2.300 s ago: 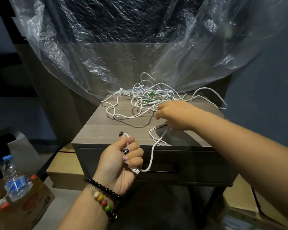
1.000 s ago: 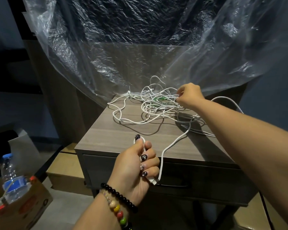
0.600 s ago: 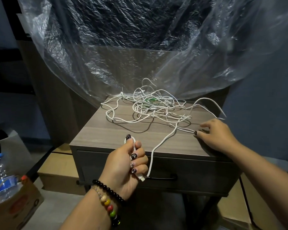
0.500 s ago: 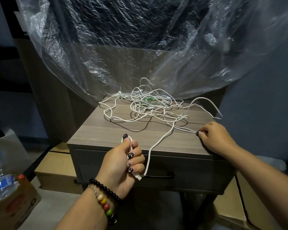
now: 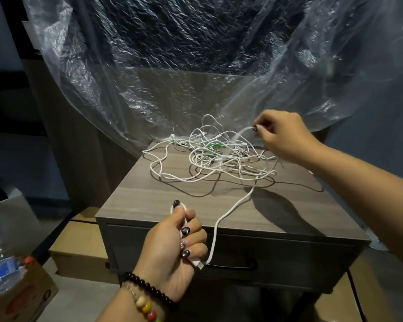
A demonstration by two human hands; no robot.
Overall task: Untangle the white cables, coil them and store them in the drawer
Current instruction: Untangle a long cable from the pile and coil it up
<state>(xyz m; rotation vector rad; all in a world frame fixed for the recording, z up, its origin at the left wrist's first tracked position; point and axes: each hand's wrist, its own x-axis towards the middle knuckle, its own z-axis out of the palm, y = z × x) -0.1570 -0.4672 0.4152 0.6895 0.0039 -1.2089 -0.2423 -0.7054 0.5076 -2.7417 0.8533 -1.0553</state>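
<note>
Head view, the only one supplied. The left hand point(image 5: 172, 247) is held low in front of the cabinet, its fingers curled round one end of a thick white cable point(image 5: 233, 210); a short length of that cable loops over the thumb and a plug end shows beneath the little finger. From this fist the cable rises onto the cabinet top point(image 5: 149, 196) and runs away from the hand into the tangle of white cables point(image 5: 214, 156), which lies heaped toward the far edge, well beyond the left hand and directly beneath the right. The right hand point(image 5: 282, 138) is raised over the far right side of the heap, thumb and forefinger pinching a white strand and lifting it clear of the pile; the remaining fingers are curled. The drawer point(image 5: 230, 259) sits immediately behind the left hand, its front shut and its dark handle just beside the dangling plug. A clear plastic sheet point(image 5: 172, 77) hangs behind the heap, beyond the right hand. Assessment of progress: early. One cable end appears secured, but the heap is still knotted, with loops crossing throughout. No finished coil is visible anywhere, and nothing can have been stored while the drawer is closed. Remaining, on this evidence: separating each cable, coiling, opening the drawer, stowing.
</note>
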